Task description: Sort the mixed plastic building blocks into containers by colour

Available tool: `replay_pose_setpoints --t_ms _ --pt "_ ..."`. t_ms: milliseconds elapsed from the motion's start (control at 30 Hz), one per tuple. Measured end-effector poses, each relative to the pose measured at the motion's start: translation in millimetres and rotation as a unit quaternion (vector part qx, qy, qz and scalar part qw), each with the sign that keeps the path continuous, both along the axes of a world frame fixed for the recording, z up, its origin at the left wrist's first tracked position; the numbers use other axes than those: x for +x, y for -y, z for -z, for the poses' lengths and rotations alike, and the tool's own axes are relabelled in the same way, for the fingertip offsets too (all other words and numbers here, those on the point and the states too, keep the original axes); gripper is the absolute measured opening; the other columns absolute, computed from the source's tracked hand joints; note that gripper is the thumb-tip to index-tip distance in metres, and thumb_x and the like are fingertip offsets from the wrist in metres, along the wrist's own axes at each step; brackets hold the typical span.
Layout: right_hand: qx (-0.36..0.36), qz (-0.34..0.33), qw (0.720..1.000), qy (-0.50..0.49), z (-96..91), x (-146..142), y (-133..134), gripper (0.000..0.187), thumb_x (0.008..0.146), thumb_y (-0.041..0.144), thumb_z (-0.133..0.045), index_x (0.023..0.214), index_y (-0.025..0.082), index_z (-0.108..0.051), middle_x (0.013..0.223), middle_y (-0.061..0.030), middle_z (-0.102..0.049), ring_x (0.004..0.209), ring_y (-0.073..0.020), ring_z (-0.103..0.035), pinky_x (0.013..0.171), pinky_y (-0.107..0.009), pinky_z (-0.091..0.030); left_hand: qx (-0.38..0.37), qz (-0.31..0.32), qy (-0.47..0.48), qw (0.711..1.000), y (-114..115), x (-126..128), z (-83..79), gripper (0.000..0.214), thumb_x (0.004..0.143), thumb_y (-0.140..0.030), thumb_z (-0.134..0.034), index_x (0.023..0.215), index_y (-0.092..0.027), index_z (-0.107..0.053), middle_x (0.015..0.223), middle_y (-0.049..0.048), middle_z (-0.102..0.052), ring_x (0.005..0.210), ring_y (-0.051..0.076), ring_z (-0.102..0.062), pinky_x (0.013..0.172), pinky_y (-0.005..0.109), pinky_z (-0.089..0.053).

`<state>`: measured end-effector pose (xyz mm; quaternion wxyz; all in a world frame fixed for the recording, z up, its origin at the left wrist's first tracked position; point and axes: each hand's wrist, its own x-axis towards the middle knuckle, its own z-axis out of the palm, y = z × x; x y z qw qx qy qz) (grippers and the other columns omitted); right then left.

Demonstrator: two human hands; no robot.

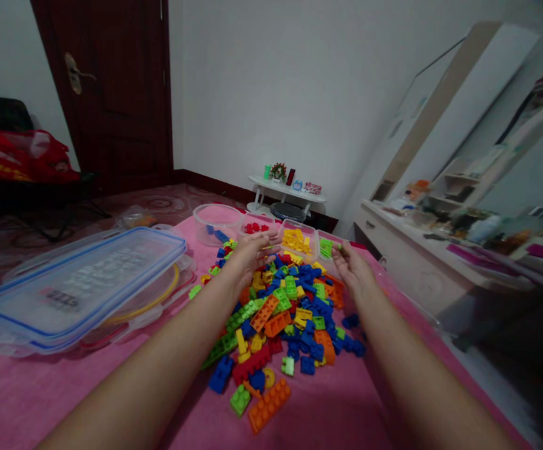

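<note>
A large heap of toy building blocks [278, 303] in blue, green, yellow, orange and red lies on a pink cloth [327, 406]. My left hand [252, 250] hovers above the far left of the heap, fingers stretched and apart, with nothing visible in it. At the far right, my right hand [353, 265] pinches what looks like a small green building block [339, 247] at its fingertips. It is beside a clear box of green blocks [326, 248]. Next to that stand a box of yellow blocks [295, 241], one of red blocks [256, 227] and a round tub [200, 219] with a few blue blocks.
Stacked clear lids [88, 281] with blue, yellow and red seals lie on the left of the cloth. Beyond the cloth is a low white stand [287, 189] with small ornaments. A white dressing table [407, 250] stands on the right, a dark red door [107, 94] back left.
</note>
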<state>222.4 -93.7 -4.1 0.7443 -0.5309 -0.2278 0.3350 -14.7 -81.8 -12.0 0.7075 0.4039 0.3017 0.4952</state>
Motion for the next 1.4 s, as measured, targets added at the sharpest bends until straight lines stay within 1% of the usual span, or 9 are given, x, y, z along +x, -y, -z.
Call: replay_pose_setpoints --t_ms 200,400,500,567,633,833,1067,1167,1400 --pt "-0.111 0.017 0.978 0.174 -3.9 37 -30 0.014 0.065 0.011 -0.069 0.068 0.015 -0.055 0.048 0.0047 -0.053 0.043 -0.0076 -0.052 0.038 -0.015 -0.042 -0.001 -0.037 -0.007 0.999 -5 -4 -1.0 0.025 0.078 -0.014 -0.052 0.100 -0.014 -0.063 0.103 0.0118 -0.069 0.076 0.013 -0.067 0.062 0.021 -0.051" --pt "-0.143 -0.141 0.913 0.355 -6.1 -9 -5 0.014 0.061 0.022 -0.072 0.072 0.014 -0.067 0.059 -0.0015 -0.063 0.053 -0.0117 -0.057 0.045 -0.019 -0.039 0.002 -0.045 -0.024 0.999 -5 -9 -3.3 0.023 0.077 -0.015 -0.054 0.098 -0.015 -0.064 0.099 0.0094 -0.069 0.069 0.010 -0.064 0.058 0.019 -0.049" --pt "-0.158 -0.268 0.757 0.574 -2.3 -46 20 0.020 0.065 0.036 -0.069 0.071 0.017 -0.070 0.066 -0.0026 -0.066 0.060 -0.0144 -0.058 0.053 -0.023 -0.040 0.017 -0.031 -0.072 0.997 -2 -11 -7.4 0.023 0.077 -0.015 -0.054 0.097 -0.014 -0.064 0.096 0.0082 -0.069 0.063 0.008 -0.061 0.056 0.018 -0.048" --pt "-0.170 -0.236 0.655 0.698 1.7 -66 36 0.025 0.066 0.040 -0.069 0.082 0.020 -0.071 0.073 -0.0033 -0.067 0.066 -0.0167 -0.059 0.058 -0.026 -0.039 0.067 -0.013 -0.154 0.986 -2 -14 -9.9 0.023 0.077 -0.017 -0.053 0.097 -0.013 -0.065 0.089 0.0068 -0.069 0.057 0.007 -0.058 0.053 0.018 -0.046" --pt "-0.197 -0.197 0.607 0.744 6.1 -79 48 0.026 0.068 0.039 -0.067 0.087 0.022 -0.071 0.077 -0.0040 -0.068 0.069 -0.0183 -0.059 0.060 -0.027 -0.038 0.160 0.012 -0.270 0.949 -3 -17 -11.5 0.021 0.077 -0.020 -0.054 0.092 -0.012 -0.067 0.079 0.0051 -0.068 0.053 0.008 -0.055 0.050 0.018 -0.043" --pt "-0.189 -0.129 0.653 0.722 10.3 -85 64 0.024 0.075 0.019 -0.051 0.089 0.021 -0.070 0.084 -0.0036 -0.070 0.076 -0.0171 -0.062 0.066 -0.026 -0.040 0.367 0.070 -0.545 0.751 3 -25 -17.4 0.016 0.067 -0.020 -0.060 0.076 -0.015 -0.072 0.067 0.0035 -0.067 0.059 0.013 -0.057 0.052 0.021 -0.038" --pt "-0.161 -0.238 0.642 0.711 -0.2 -88 80 0.035 0.072 0.032 -0.062 0.105 0.023 -0.066 0.096 -0.0036 -0.068 0.085 -0.0198 -0.061 0.070 -0.028 -0.042 0.373 0.112 -0.656 0.647 35 -10 -25.1 0.024 0.067 -0.031 -0.064 0.085 -0.019 -0.074 0.081 0.0063 -0.071 0.069 0.018 -0.061 0.057 0.024 -0.040" --pt "-0.173 -0.255 0.610 0.730 6.2 -95 82 0.049 0.066 0.039 -0.069 0.111 0.021 -0.062 0.106 -0.0072 -0.065 0.096 -0.0233 -0.059 0.077 -0.030 -0.041 0.374 0.120 -0.663 0.637 39 -4 -20.8 0.025 0.067 -0.025 -0.063 0.089 -0.020 -0.074 0.082 0.0066 -0.071 0.070 0.018 -0.061 0.060 0.024 -0.042" --pt "-0.193 -0.212 0.603 0.744 13.6 -95 80 0.035 0.068 0.026 -0.064 0.102 0.020 -0.058 0.092 -0.0050 -0.065 0.080 -0.0186 -0.058 0.062 -0.025 -0.034 0.396 0.087 -0.564 0.719 17 -16 -15.5 0.020 0.060 -0.016 -0.066 0.078 -0.021 -0.075 0.065 0.0013 -0.068 0.056 0.013 -0.055 0.050 0.020 -0.035"
